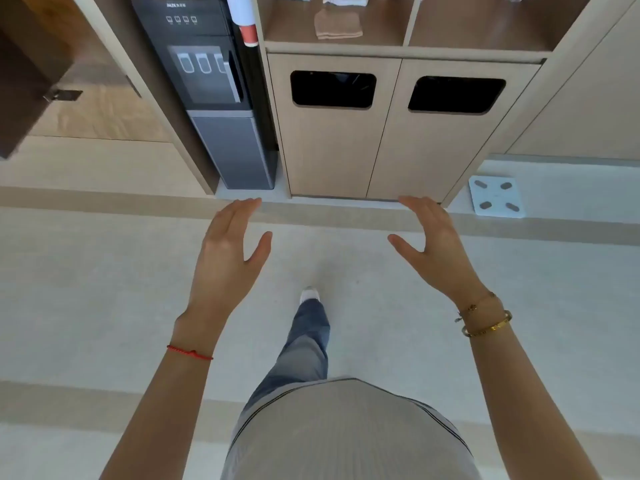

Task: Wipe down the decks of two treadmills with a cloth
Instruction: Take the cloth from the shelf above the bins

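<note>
A folded tan cloth [338, 25] lies on the wooden shelf [381, 36] of the cabinet ahead, well above both hands. My left hand [228, 244] is raised in front of me with fingers straight and holds nothing. My right hand [429, 240] is raised the same way, fingers straight, empty. Both hands hover over the pale floor, apart from each other and from the cabinet. No treadmill is in view.
Below the shelf, a cabinet [391, 150] has two dark bin openings. A black water dispenser [214, 98] stands to its left. A white bathroom scale [496, 196] lies on the floor at the right. A dark door [27, 74] is at far left. My leg steps forward.
</note>
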A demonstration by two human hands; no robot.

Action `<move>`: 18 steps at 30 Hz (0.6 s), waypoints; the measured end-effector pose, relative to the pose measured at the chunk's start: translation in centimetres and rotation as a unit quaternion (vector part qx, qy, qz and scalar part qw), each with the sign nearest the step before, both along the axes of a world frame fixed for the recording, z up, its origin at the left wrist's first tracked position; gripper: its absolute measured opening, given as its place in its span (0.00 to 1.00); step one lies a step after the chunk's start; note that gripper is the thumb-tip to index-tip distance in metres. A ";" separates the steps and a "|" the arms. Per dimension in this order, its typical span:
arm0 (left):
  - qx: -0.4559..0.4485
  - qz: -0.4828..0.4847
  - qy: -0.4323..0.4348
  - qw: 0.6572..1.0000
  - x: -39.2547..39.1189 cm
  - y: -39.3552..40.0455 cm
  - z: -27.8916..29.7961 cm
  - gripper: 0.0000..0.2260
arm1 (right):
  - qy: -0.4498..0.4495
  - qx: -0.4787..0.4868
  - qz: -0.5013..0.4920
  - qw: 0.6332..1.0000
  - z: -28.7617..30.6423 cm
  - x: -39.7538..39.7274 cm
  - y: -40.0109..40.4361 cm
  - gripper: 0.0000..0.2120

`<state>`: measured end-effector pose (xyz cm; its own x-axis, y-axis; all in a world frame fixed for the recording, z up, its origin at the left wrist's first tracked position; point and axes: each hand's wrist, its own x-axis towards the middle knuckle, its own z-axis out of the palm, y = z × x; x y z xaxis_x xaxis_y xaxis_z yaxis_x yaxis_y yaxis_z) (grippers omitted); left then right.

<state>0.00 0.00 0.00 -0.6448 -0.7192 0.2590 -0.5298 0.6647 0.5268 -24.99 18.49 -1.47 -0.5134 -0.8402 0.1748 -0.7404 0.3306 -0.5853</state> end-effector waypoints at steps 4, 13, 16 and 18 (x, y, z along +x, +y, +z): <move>0.020 -0.001 0.003 1.000 -4.1 -5.2 -0.2 0.22 | -0.021 0.001 -0.009 1.000 -0.5 -3.7 -5.1 0.26; -0.013 -0.051 0.007 0.999 -14.7 -20.7 1.3 0.22 | -0.029 -0.024 -0.049 0.998 0.5 -13.2 -19.1 0.27; -0.008 -0.063 0.004 0.998 -17.8 -24.5 1.4 0.22 | -0.030 -0.025 -0.065 0.997 0.6 -15.5 -22.2 0.27; -0.002 -0.073 0.005 0.997 -19.6 -26.5 1.5 0.22 | -0.034 -0.019 -0.071 0.997 0.5 -16.9 -23.9 0.27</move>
<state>-19.61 -26.54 1.48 -0.7400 -0.6167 0.2683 -0.4220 0.7364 0.5288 -41.93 -5.43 -1.01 -0.6379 -0.7520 0.1661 -0.6465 0.4057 -0.6461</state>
